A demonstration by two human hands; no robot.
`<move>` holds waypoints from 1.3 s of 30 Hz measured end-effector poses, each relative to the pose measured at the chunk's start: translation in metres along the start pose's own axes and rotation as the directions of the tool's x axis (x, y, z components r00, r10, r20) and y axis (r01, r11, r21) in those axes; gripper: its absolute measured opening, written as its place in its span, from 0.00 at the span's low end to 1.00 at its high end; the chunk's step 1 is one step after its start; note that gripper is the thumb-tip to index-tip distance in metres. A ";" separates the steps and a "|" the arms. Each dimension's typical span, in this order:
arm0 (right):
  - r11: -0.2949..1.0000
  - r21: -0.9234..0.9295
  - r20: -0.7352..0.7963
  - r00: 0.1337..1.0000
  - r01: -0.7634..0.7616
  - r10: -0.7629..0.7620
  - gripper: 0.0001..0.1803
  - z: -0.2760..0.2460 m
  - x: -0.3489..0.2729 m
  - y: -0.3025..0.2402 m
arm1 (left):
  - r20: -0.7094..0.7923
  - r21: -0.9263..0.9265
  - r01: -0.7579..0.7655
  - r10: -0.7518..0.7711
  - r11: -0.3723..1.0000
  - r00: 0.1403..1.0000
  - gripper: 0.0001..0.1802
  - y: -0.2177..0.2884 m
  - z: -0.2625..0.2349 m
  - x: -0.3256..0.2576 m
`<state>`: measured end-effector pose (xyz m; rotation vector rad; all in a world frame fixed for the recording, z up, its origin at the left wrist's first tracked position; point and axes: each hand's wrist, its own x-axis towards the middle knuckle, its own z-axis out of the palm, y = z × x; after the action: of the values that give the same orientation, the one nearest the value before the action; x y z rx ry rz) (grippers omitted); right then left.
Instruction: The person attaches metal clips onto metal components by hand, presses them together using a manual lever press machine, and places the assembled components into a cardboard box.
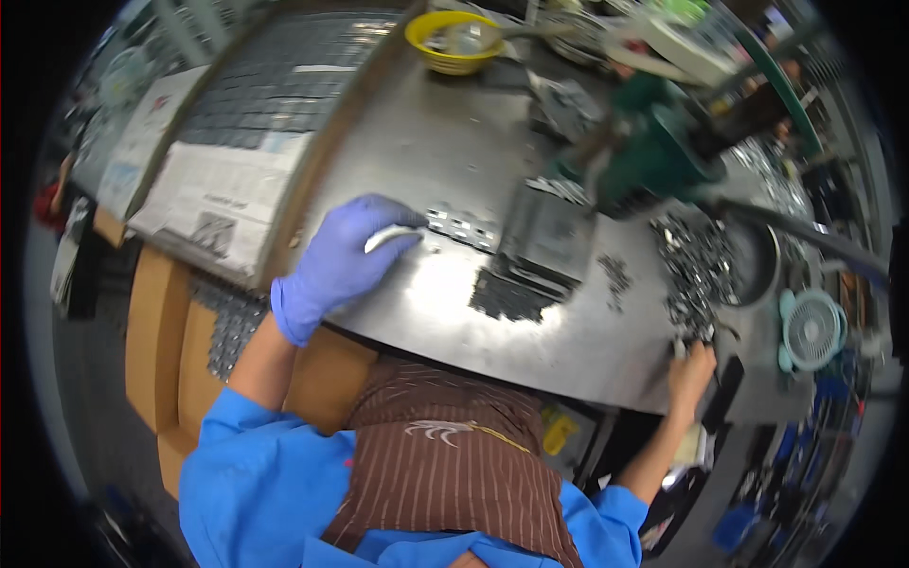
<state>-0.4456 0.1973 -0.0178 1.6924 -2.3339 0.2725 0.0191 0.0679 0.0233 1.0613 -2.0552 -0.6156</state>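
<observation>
My left hand (346,246), in a purple glove, has its thumb and forefinger curled at the left end of a short strip of small square metal plates (459,227). The strip lies on the metal table, just left of a dark block-like fixture (544,237). My bare right hand (691,374) is closed at the near end of a heap of small shiny metal parts (696,265). What lies between its fingers is too small to make out. Small dark pieces (511,297) are spread along the near side of the fixture.
A green press (663,151) stands over the fixture, its long lever reaching right. At the back is a yellow basket (454,62). A tray of flat grey pieces (275,85) lies left, above a cardboard box (156,341). A small fan (812,328) sits far right.
</observation>
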 end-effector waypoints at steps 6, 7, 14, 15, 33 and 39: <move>0.982 0.175 0.107 0.989 0.077 -0.097 0.09 -0.003 -0.015 -0.038 | -0.221 0.322 0.390 -0.332 0.863 0.917 0.10 -0.075 -0.094 0.026; 0.984 0.175 0.117 0.992 0.030 -0.051 0.06 -0.005 -0.015 -0.044 | -0.198 0.387 0.441 -0.394 0.810 0.897 0.10 -0.095 -0.103 0.030; 0.971 0.237 0.118 0.991 0.030 -0.060 0.06 -0.006 -0.005 -0.045 | -0.040 0.593 0.139 -0.144 0.793 0.989 0.10 -0.157 -0.095 0.050; 0.982 0.188 0.158 0.987 0.004 -0.035 0.06 -0.005 -0.005 -0.043 | -0.003 0.610 0.104 -0.129 0.786 0.992 0.07 -0.158 -0.096 0.053; 0.984 0.179 0.093 0.996 -0.015 -0.001 0.06 -0.007 -0.018 -0.038 | -0.161 0.679 0.120 -0.013 0.724 0.987 0.12 -0.147 -0.090 0.045; 0.689 0.722 0.033 0.998 -0.063 0.057 0.08 -0.006 -0.008 -0.094 | -0.233 -0.315 0.354 -0.433 0.881 0.870 0.16 -0.091 -0.085 0.038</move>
<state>-0.3533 0.1771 -0.0135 1.8937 -2.4478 1.3711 0.1150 -0.0201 0.0280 1.3384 -1.4533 -0.8506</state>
